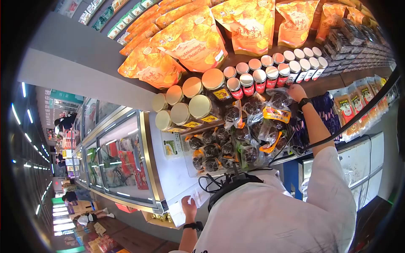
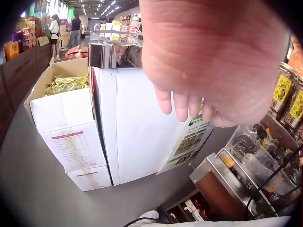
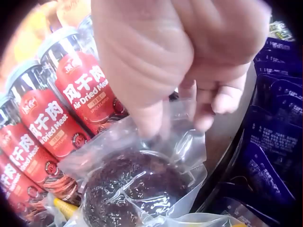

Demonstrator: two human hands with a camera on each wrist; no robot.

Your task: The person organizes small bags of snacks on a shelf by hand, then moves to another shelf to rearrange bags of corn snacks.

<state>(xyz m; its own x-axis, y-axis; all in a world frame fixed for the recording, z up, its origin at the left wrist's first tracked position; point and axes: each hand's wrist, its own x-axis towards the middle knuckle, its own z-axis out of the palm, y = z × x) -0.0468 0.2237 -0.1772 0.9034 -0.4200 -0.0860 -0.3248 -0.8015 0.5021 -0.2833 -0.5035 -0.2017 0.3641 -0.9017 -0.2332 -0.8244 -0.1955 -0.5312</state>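
My right hand (image 1: 297, 92) is at the back of a display of clear bags, beside the jars. In the right wrist view, the thumb and fingers of this hand (image 3: 175, 56) pinch the upper edge of a clear vacuum bag (image 3: 196, 187) around a dark, round, glossy food. More such bags with orange labels (image 1: 276, 114) lie piled in front. Lower down, my left hand (image 1: 189, 208) hangs loosely with nothing in it, close to a white panel. The left wrist view shows its palm (image 2: 208, 61) and relaxed fingers.
Red-labelled air dried meat jars (image 3: 87, 85) stand left of the right hand, purple packets (image 3: 267, 156) to its right. Gold-lidded jars (image 1: 201, 105) and orange chip bags (image 1: 190, 40) line the back. A glass freezer (image 1: 122, 154) and an open carton (image 2: 64, 111) stand left. A black cable (image 1: 350, 130) crosses the right.
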